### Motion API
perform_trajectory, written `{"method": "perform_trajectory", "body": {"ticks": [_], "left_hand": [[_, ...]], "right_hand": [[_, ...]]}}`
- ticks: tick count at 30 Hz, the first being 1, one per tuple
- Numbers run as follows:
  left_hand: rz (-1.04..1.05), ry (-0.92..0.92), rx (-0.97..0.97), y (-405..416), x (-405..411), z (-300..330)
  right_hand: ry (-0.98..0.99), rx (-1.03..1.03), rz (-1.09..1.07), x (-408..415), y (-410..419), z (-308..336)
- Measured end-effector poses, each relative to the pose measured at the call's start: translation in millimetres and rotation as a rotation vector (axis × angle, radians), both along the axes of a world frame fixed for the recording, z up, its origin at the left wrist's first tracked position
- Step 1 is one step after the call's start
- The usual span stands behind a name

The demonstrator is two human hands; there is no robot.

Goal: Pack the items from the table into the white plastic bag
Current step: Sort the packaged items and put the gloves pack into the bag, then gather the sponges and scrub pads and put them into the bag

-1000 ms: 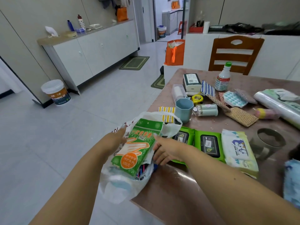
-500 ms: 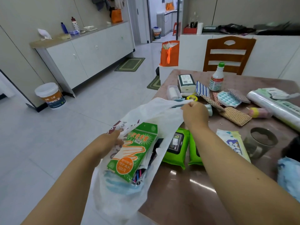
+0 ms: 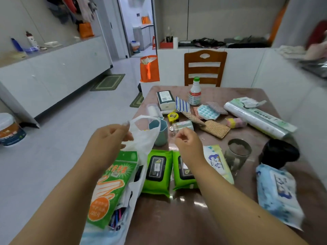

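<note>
1. White plastic bag (image 3: 141, 144) hangs at the lower left of the frame, over the near left edge of the table (image 3: 177, 218); its body falls below the table edge.
2. The left hand (image 3: 108, 138) pinches the upper rim of the bag near one handle loop, between thumb and fingers, and holds the mouth up.
3. The right hand (image 3: 187, 142) is in the middle of the frame, above the table, with the fingers loosely curled. I cannot tell whether it holds something small; nothing is clearly seen in it.
4. Already in the bag: a green and orange pack of disposable gloves (image 3: 113, 188), some coloured pens (image 3: 116, 216) under it, and something pale blue at the bottom, which is too blurred to name.
5. Still on the table: two green wet wipe packs (image 3: 157, 170) just beside the bag, a pale wipe pack (image 3: 217, 161), a blue wipe pack (image 3: 277, 193) at the right, a teal cup (image 3: 161, 133), a yellow tape measure (image 3: 173, 117), a bottle with green cap (image 3: 195, 93), a roll of plastic bags (image 3: 256, 119), a glass mug (image 3: 237, 154) and a dark box (image 3: 165, 99).
6. My judgement: the packing is in an early part, most items remain. The green packs are the nearest to take.
</note>
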State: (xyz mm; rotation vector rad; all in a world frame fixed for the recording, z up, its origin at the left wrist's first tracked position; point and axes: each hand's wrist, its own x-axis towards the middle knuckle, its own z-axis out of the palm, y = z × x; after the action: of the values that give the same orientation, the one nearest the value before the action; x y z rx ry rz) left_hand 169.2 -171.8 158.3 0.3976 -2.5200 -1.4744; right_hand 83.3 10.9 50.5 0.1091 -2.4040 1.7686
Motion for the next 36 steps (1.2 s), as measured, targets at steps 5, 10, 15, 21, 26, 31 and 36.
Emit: {"method": "perform_trajectory", "body": {"ticks": [5, 10, 15, 21, 26, 31, 36], "left_hand": [[-0.233, -0.084, 0.222, 65.5, -34.0, -7.0], [-0.267, -0.25, 0.415, 129.7, -81.3, -33.2], [-0.131, -0.441, 0.652, 179.1, -132.5, -63.4], [-0.022, -0.532, 0.884, 203.3, -195.5, -114.1], [0.077, -0.608, 0.956, 214.9, -233.2, -137.8], [0.11, -0.656, 0.976, 221.7, -260.2, -163.9], [0.096, -0.704, 0.955, 226.1, -270.7, -173.3]], "right_hand": [[-0.161, -0.007, -0.089, -14.4, 45.1, -10.7], [-0.254, 0.005, -0.212, -60.0, 99.1, -9.8], [-0.391, 0.188, -0.206, -124.4, 157.6, -2.5], [-0.578, 0.542, -0.053, -212.7, 186.2, -28.7], [-0.594, 0.833, 0.085, -244.6, 165.1, -42.2], [-0.665, 1.185, 0.247, -257.9, 155.1, -64.5], [-0.738, 1.147, 0.275, -263.3, 164.3, -52.6]]}}
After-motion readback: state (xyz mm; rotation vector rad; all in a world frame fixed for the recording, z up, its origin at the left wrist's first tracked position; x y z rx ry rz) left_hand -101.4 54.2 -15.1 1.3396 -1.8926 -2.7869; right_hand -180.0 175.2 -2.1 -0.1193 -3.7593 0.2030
